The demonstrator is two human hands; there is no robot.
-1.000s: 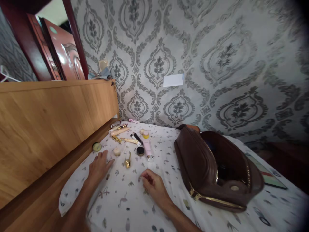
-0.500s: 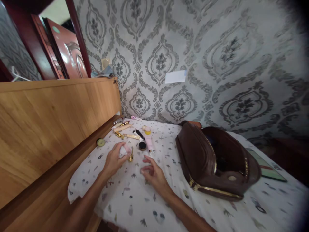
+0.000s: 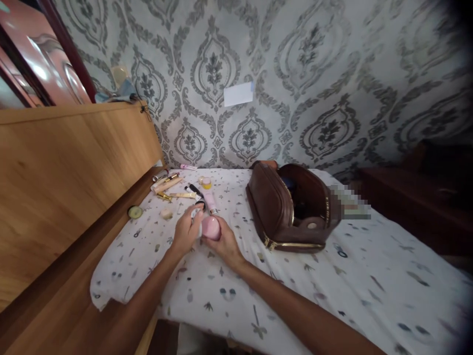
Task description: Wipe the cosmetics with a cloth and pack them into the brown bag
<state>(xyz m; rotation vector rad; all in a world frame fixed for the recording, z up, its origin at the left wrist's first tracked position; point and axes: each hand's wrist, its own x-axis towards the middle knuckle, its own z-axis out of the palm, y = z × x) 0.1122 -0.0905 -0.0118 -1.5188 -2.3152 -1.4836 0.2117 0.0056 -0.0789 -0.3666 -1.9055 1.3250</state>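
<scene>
My right hand point(image 3: 226, 248) is closed around a round pink container point(image 3: 211, 228), its smooth face turned up. Just left of it, my left hand point(image 3: 185, 232) pinches a crumpled white tissue or cloth point(image 3: 197, 217) against the container's side. Beyond the hands lie a pink tube point(image 3: 210, 201) and a dark round lid or pot point(image 3: 200, 204), partly hidden by the left hand. A small pale round item point(image 3: 166, 213) rests left of that hand.
Several cosmetics, including a gold tube point(image 3: 164, 197) and a yellow-based jar point(image 3: 206, 183), lie toward the wall. An unzipped brown bag point(image 3: 271, 209) stands at right. A round green-topped tin point(image 3: 135, 212) sits by the wooden headboard point(image 3: 81, 158).
My hands have come together, and the right one, open before, now grips the pink container. The view has swung right. The small pale round item now shows left of my left hand.
</scene>
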